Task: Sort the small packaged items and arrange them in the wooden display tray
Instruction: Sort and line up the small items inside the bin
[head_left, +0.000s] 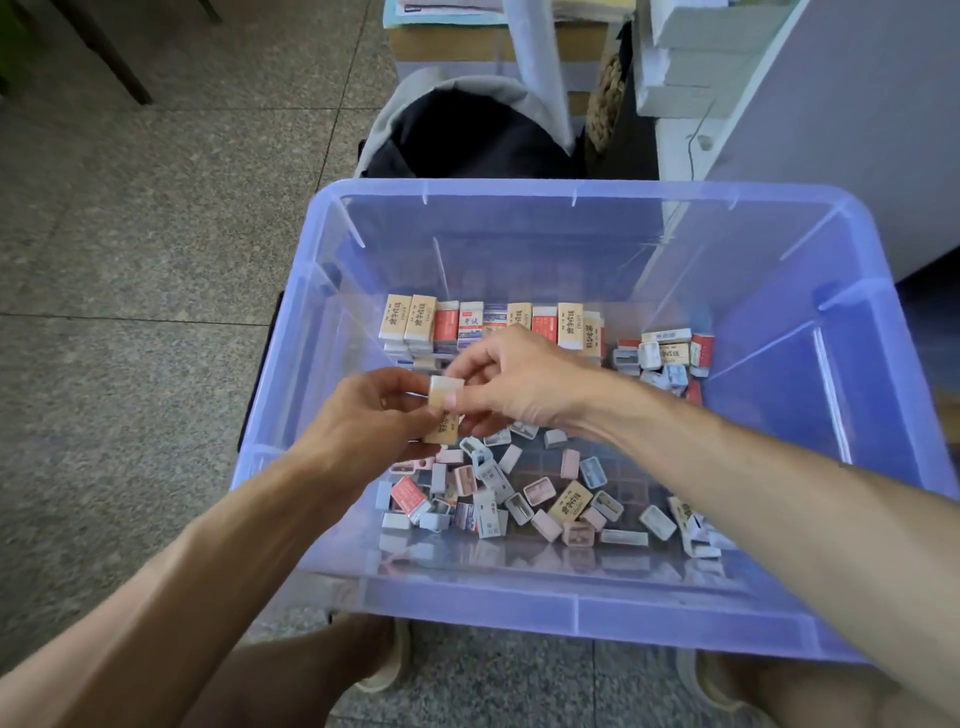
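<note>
Speckled grey stone floor (130, 312) at far left. Left hand (363, 415) reaches in over the translucent blue plastic storage bin (831, 467); thumb and fingers curl round a small tan paper-wrapped rectangular packet (444, 408), pinching its left side. The packet is held upright above the bin's contents, roughly centre-left. Right hand (519, 384) meets it from the other side, fingertips pinching the packet's top and right edge, so both hands hold the one packet between them.

Behind the hands, along the bin's far wall, a row of upright tan, red and white packets (467, 322) stands side by side. Beneath and right of the hands, loose small pink, white and blue boxes (524, 493) lie scattered on the bin floor. A further small heap of mixed packets (665, 356) sits at far right. Beyond the bin, a black and grey backpack (467, 130).
</note>
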